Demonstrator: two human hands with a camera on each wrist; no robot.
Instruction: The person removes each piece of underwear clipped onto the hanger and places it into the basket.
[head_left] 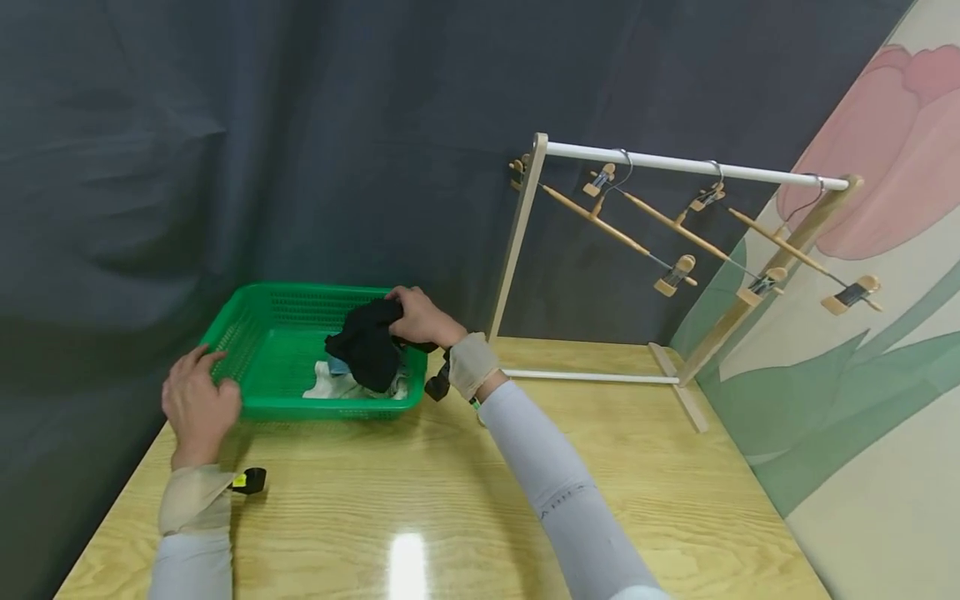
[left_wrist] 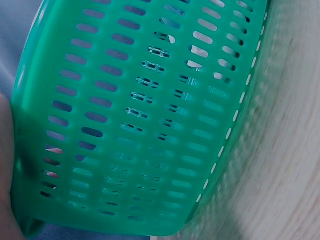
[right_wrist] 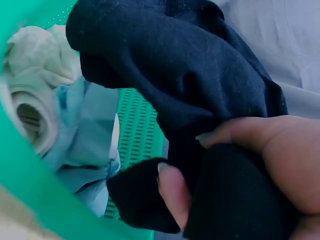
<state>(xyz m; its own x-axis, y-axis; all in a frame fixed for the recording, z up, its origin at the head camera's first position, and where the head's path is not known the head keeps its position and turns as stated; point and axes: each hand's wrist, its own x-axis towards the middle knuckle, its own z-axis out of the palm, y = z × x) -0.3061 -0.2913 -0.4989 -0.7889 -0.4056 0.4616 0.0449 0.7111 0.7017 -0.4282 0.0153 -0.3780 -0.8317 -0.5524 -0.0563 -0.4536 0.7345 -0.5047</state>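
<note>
In the head view, a green plastic basket [head_left: 315, 408] sits on the table, with perforated walls. My right hand [head_left: 423, 319] pinches a black cloth garment [head_left: 367, 346] above the basket's right end. The right wrist view shows thumb and fingers [right_wrist: 175, 192] curled into the garment's dark folds [right_wrist: 165, 60]. Under it in the basket lie a white cloth [head_left: 330, 384] and a blue-grey cloth [right_wrist: 90, 125]. At the basket's left front corner, my left hand [head_left: 198, 400] grips the rim. Only a sliver of that hand [left_wrist: 6, 170] appears beside the basket wall [left_wrist: 115, 150] in the left wrist view.
To the right stands a wooden rack with a white top bar [head_left: 675, 164]. Several clip hangers hang from it, one with a wooden clip [head_left: 677, 275] at its near end. A dark curtain [head_left: 390, 150] is behind, and a painted wall [head_left: 862, 333] borders the right side.
</note>
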